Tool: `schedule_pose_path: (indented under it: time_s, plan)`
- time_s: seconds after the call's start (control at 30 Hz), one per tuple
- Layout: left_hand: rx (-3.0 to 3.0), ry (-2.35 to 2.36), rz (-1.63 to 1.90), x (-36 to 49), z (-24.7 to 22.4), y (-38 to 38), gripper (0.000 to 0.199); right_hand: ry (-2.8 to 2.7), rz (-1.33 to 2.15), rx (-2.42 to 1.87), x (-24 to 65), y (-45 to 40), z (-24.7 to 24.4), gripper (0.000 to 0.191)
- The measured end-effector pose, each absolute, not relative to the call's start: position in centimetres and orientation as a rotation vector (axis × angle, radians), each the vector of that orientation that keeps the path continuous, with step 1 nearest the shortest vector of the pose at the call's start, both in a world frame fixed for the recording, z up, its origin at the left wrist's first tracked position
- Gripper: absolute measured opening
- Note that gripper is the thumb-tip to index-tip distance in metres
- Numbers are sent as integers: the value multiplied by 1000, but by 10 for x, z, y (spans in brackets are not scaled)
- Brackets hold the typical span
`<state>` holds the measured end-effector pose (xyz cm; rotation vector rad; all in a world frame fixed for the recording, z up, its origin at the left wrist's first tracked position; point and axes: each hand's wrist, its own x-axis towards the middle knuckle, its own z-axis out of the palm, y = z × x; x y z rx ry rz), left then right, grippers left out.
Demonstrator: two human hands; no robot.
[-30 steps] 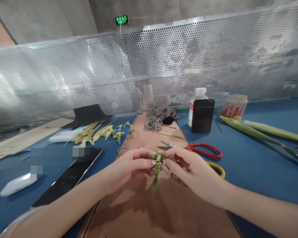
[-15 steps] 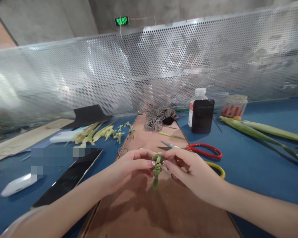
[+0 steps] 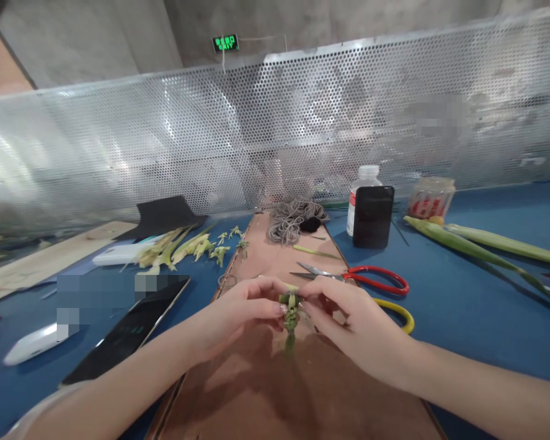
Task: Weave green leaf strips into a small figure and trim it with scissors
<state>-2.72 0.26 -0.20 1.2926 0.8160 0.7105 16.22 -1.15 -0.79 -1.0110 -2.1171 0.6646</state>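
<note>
Between my two hands is a small woven green-leaf piece point(image 3: 291, 316), knotted in the middle, with a narrow tail hanging down. My left hand point(image 3: 238, 315) pinches its left side between thumb and fingers. From the other side, my right hand point(image 3: 355, 327) grips it with thumb and index finger, the remaining fingers curled. A pale strip shows at the top of the piece. Both hands are just above the brown board point(image 3: 348, 397). Beyond my right hand lie red-handled scissors point(image 3: 378, 278), blades pointing left. Yellow handles point(image 3: 398, 313) are partly covered by that hand.
Grey cord point(image 3: 288, 220) lies at the board's far end. Leaf scraps point(image 3: 195, 245), a black phone point(image 3: 128, 330) and a white tool point(image 3: 34, 343) are left. A bottle point(image 3: 369, 176), upright black phone point(image 3: 373, 217), jar point(image 3: 431, 198) and long green leaves point(image 3: 467, 244) are right.
The woven leaf piece has turned slightly and its tail has shifted a little to the right. Both hands keep their hold in nearly the same place.
</note>
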Motion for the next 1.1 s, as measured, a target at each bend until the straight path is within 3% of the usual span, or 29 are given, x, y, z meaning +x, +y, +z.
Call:
schedule_pose_path:
  time_s: [0.37, 0.9, 1.1]
  plan:
    - [1286, 826, 734, -26, -1, 3, 17, -2039, 791, -1030, 161, -11, -5, 12]
    - [1234, 803, 776, -26, -3, 5, 17, -2012, 653, -1081, 161, -7, -9, 17]
    - [1167, 845, 790, -26, -3, 9, 17, -1681, 320, -1058, 173, -26, 8, 28]
